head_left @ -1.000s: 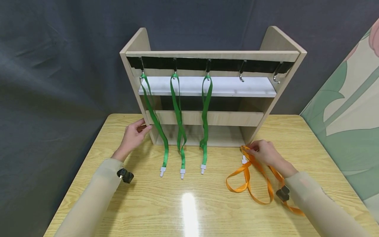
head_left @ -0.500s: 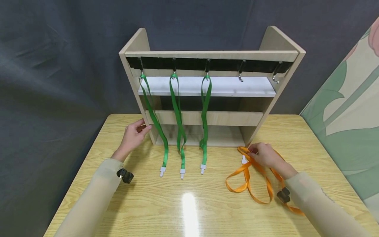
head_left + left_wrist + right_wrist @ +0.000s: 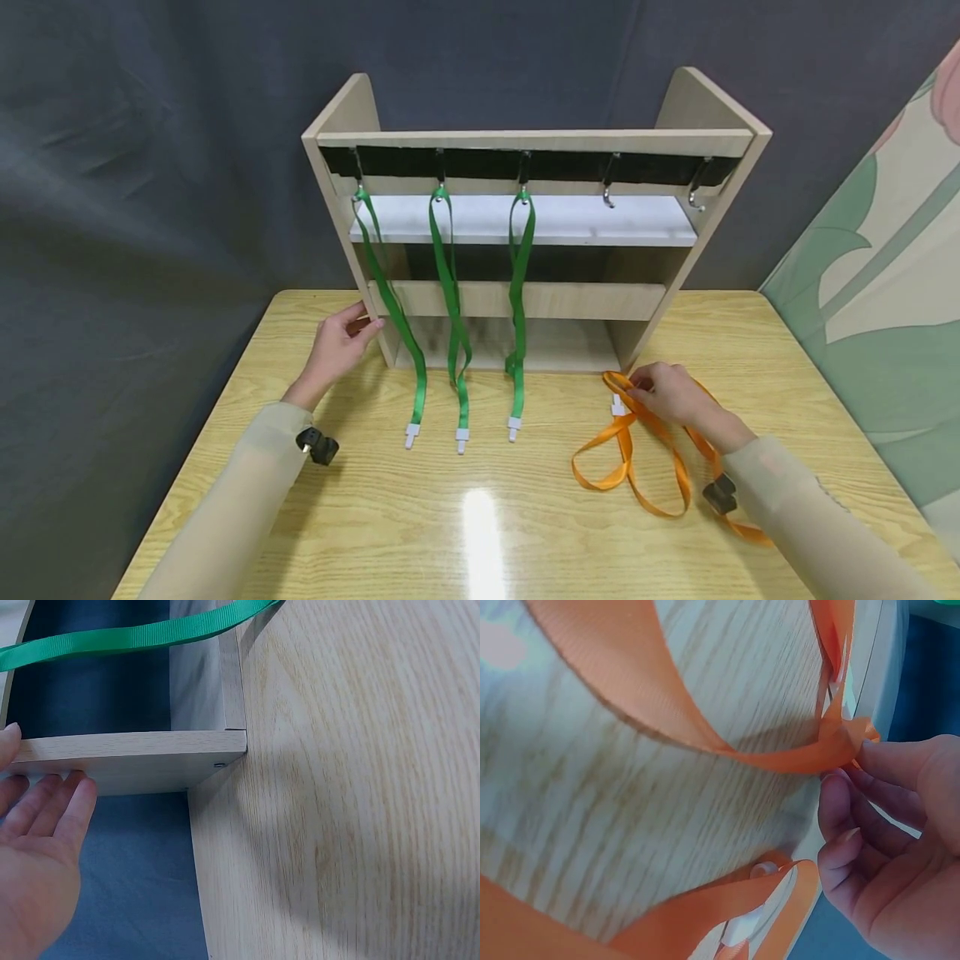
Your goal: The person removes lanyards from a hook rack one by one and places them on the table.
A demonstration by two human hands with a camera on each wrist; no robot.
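Three green lanyards (image 3: 519, 292) hang from the left three hooks of a wooden rack (image 3: 480, 300), white clips at their lower ends. My left hand (image 3: 335, 346) holds the rack's left side panel low down; in the left wrist view the thumb is in front of the panel (image 3: 135, 744) and the fingers (image 3: 64, 806) lie along its outer face. Beside the rack's lower right corner, my right hand (image 3: 671, 396) pinches an orange lanyard (image 3: 622, 425) that lies in loops on the table. In the right wrist view thumb and finger grip the orange band (image 3: 802, 759).
Two hooks at the right, one of them the fourth hook (image 3: 609, 196), carry nothing. The wooden table (image 3: 375, 517) extends in front of the rack. A dark cloth (image 3: 150, 167) stands behind and to the left, a floral patterned cloth (image 3: 885, 317) at the right.
My right hand has moved slightly down and right from the rack's corner, shifting the top loop of the orange lanyard a little left. My left hand stays in place.
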